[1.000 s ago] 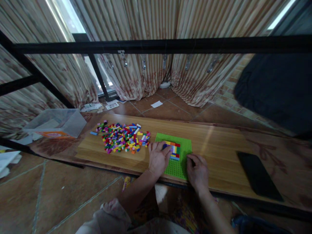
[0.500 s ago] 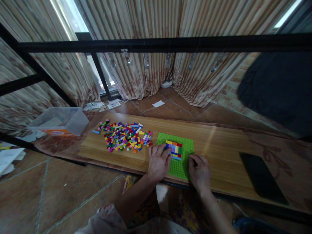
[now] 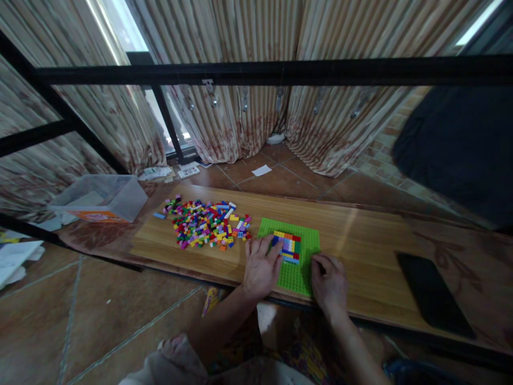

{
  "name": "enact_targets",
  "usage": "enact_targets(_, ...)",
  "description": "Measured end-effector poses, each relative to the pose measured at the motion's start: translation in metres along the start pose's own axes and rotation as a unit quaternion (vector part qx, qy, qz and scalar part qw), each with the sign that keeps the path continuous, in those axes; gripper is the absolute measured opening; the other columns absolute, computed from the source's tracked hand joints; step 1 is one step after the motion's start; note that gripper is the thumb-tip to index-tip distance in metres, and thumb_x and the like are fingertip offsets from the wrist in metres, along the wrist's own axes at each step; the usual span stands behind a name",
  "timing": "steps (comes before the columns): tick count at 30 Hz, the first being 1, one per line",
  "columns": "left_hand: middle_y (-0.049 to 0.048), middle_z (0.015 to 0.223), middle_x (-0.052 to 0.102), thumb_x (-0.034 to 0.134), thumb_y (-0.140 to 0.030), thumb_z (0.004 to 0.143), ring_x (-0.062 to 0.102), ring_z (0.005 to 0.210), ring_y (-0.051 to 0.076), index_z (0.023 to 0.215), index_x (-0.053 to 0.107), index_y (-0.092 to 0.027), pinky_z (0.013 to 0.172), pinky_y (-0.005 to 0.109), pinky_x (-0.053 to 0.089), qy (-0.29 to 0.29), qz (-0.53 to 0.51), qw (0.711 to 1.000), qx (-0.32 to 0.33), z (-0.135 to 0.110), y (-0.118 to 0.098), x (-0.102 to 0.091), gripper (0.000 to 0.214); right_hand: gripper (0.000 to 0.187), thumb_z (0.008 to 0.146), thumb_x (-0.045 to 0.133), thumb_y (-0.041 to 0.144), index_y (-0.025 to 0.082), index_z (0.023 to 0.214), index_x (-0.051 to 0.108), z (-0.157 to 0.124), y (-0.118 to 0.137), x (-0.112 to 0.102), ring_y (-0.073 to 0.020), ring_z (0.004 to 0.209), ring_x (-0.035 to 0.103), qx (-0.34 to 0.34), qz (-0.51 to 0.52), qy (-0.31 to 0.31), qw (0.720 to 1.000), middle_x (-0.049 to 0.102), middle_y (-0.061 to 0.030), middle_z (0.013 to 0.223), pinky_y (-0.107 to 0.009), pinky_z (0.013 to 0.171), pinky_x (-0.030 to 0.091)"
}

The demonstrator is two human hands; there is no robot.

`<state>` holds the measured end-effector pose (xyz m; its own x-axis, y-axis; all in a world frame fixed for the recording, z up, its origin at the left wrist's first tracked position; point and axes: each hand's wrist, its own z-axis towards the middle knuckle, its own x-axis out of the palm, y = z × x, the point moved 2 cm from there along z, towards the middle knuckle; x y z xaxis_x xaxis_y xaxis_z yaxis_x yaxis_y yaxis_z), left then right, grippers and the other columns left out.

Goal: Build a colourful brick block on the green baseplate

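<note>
A green studded baseplate (image 3: 294, 280) lies on the wooden board, bearing a low rectangle of coloured toy bricks (image 3: 292, 247) in rows of yellow, orange, red, white, green and blue. At the left side of this rectangle is my left hand (image 3: 260, 267), thumb and index finger drawn close together over a blue brick (image 3: 275, 240). Its fingertips partly cover the bricks there. My right hand (image 3: 329, 280) rests at the plate's right edge, fingers curled and pinching at the rim. What lies under those fingers is mostly hidden.
Left of the plate spreads a pile of loose mixed bricks (image 3: 208, 224). A clear plastic bin (image 3: 120, 198) stands at the board's left end. On the right lies a flat black object (image 3: 435, 294). A black metal rail (image 3: 256, 74) crosses beyond the wooden board (image 3: 360, 240).
The whole view has shifted slightly to the right. Both hands stay at the baseplate in nearly the same poses, with only slight finger movement at the left hand.
</note>
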<state>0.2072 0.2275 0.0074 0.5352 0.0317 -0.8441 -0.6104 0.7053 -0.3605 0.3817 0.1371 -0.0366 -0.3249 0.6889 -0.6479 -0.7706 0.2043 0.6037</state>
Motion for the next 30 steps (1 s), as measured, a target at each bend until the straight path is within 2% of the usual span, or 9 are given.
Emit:
enact_targets(8, 0.0090, 0.143, 0.046, 0.051, -0.032, 0.092, 0.043, 0.126, 0.030, 0.128, 0.056, -0.031, 0.106, 0.063, 0.027, 0.039, 0.036, 0.998, 0.039, -0.001, -0.009, 0.006, 0.036, 0.031, 0.090, 0.047, 0.034, 0.015, 0.087, 0.071, 0.001, 0.002, -0.002, -0.0236, 0.089, 0.060, -0.006, -0.010, 0.003, 1.000, 0.068, -0.0119, 0.094, -0.039, 0.084, 0.048)
enact_targets(17, 0.0091, 0.145, 0.043, 0.048, -0.028, 0.093, 0.040, 0.130, 0.029, 0.126, 0.057, -0.030, 0.106, 0.060, 0.031, 0.037, 0.014, 0.999, 0.017, 0.000, -0.010, 0.009, 0.034, 0.034, 0.089, 0.046, 0.036, 0.015, 0.087, 0.072, 0.000, 0.004, -0.003, -0.0247, 0.088, 0.059, -0.009, -0.028, -0.001, 1.000, 0.068, -0.0128, 0.094, -0.040, 0.082, 0.047)
enact_targets(30, 0.0086, 0.145, 0.045, 0.046, -0.031, 0.094, 0.036, 0.134, 0.030, 0.127, 0.056, -0.031, 0.108, 0.068, 0.024, 0.045, 0.010, 0.999, -0.017, 0.000, -0.013, 0.011, 0.034, 0.037, 0.090, 0.044, 0.039, 0.014, 0.087, 0.072, -0.001, 0.003, -0.004, -0.0261, 0.088, 0.060, -0.029, -0.037, 0.007, 0.999, 0.068, -0.0143, 0.095, -0.041, 0.083, 0.048)
